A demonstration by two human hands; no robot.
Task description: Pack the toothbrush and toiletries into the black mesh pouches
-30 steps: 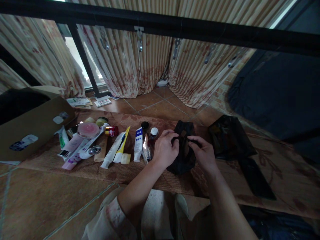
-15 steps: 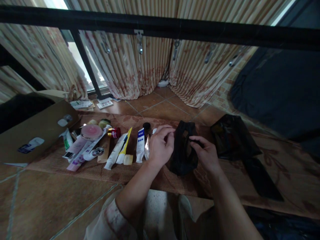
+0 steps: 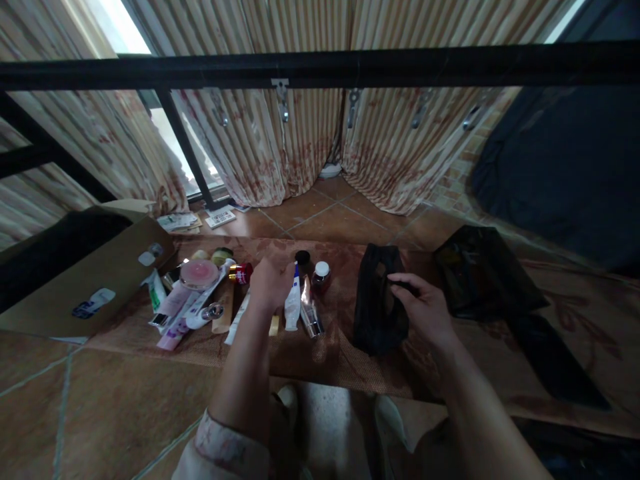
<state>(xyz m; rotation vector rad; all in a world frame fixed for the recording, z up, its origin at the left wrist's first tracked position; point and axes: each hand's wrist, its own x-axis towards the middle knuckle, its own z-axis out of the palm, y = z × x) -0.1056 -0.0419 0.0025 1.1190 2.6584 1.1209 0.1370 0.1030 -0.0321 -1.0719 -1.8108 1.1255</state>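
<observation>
Pouch (image 3: 377,330): black, standing on the patterned cloth (image 3: 340,363), between the bottle and the black case; opening faces up.

Right hand (image 3: 425,307): thumb and fingers pinching the right edge of the pouch's opening.

Left hand (image 3: 271,288): above the row of tubes, fingertips by the blue tube; fingers largely hidden by the back of the hand, so cannot tell whether they grasp anything.

Blue tube (image 3: 293,312): white body, blue upper part; print unreadable.

White tube (image 3: 237,323): partly covered by the left hand and forearm.

Metallic tube (image 3: 310,303): pinkish, shiny; beside the blue tube.

Bottle (image 3: 321,280): white cap, dark body; near the metallic tube.

Red jar (image 3: 242,273): gold band, small lettering, illegible.

Pink tub (image 3: 199,274): round, atop heaped tubes.

Box (image 3: 113,280): cardboard, blue-and-white sticker (image 3: 93,303), wording too blurred to read.

Card (image 3: 220,218): white, dark printed block, on the floor behind the cloth.

Black case (image 3: 500,307): right of the pouch.
</observation>
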